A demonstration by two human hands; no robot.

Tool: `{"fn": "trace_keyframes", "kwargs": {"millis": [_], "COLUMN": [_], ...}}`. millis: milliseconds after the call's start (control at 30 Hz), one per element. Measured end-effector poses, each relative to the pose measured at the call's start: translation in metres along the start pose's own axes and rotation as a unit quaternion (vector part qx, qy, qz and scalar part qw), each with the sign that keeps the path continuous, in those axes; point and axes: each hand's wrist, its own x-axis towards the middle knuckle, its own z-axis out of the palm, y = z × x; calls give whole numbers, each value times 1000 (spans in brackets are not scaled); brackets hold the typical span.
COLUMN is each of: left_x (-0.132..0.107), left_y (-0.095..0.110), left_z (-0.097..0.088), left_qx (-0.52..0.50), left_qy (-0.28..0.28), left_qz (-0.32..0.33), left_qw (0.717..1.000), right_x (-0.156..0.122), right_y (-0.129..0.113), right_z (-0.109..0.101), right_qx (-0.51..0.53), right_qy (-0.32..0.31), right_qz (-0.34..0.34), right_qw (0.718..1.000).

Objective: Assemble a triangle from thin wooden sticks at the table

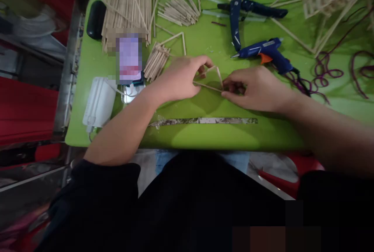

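A small triangle of thin wooden sticks (215, 76) rests on the green table (204, 135) between my hands. My left hand (178, 78) is closed, its fingers pinching the triangle's left side and top. My right hand (257, 88) is closed too, fingertips pinching the triangle's right corner. Both forearms lie over the table's near edge.
A blue glue gun with an orange trigger (265, 53) lies just behind my right hand, two dark blue ones (236, 14) farther back. Piles of sticks (128, 10) and a phone (128, 61) sit at the left, a white charger (99, 102) beside them. A long strip (204, 121) lies near the front edge, purple cords (327, 73) at right.
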Motion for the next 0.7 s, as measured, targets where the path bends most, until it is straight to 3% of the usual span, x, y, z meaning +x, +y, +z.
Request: {"fn": "trace_keyframes", "kwargs": {"millis": [467, 700], "left_x": [11, 11], "left_y": [-19, -12], "left_z": [15, 11], "left_qx": [47, 45], "left_qy": [6, -5], "left_qz": [57, 55], "left_qw": [997, 997], "right_x": [2, 2], "right_y": [0, -2], "right_z": [8, 12], "right_qx": [-26, -17], "right_qy": [5, 23], "right_qz": [-1, 1], "right_qw": [1000, 1000]}}
